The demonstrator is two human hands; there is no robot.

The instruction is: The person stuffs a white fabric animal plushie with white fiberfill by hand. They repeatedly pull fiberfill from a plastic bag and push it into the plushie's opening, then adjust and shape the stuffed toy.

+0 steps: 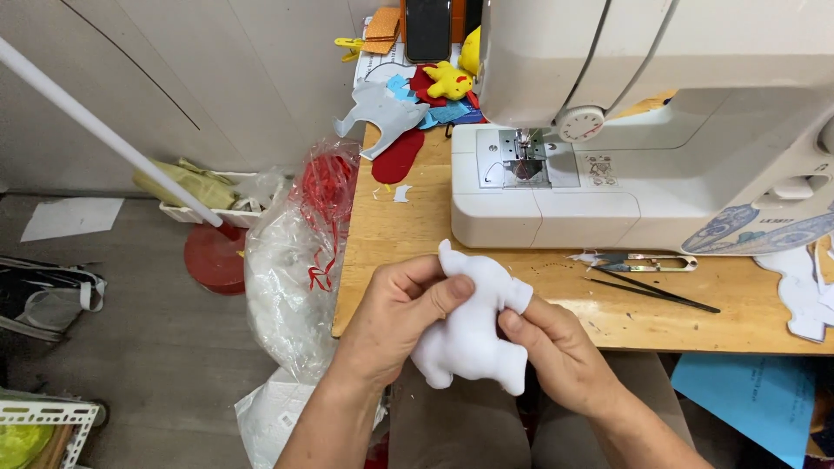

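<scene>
Both hands hold a white stuffed toy point(473, 326) in the air just off the near edge of the table point(391, 230), over the person's lap. Left hand point(395, 317) wraps the toy's left side, thumb pressed flat across its front near the top. Right hand point(556, 347) pinches the right side, thumb on a short limb, fingers behind and mostly hidden. Both grips closed on the toy; neither looks tight.

Toy: plush, limbed animal shape, no face visible. Probably light and soft, dents under the thumbs, fabric likely a bit slippery. The body looks the best place to hold; limbs would flop and twist. Nothing fragile, though seams could strain if pulled.

Around: sewing machine point(643, 139) on the table, well apart from the toy. Tweezers point(651, 291) and small scissors point(647, 260) lie to the right. Cut felt pieces point(395, 113) and a yellow toy point(447, 81) at the far edge. Plastic bag point(291, 269) with red cord hangs off the left side.
</scene>
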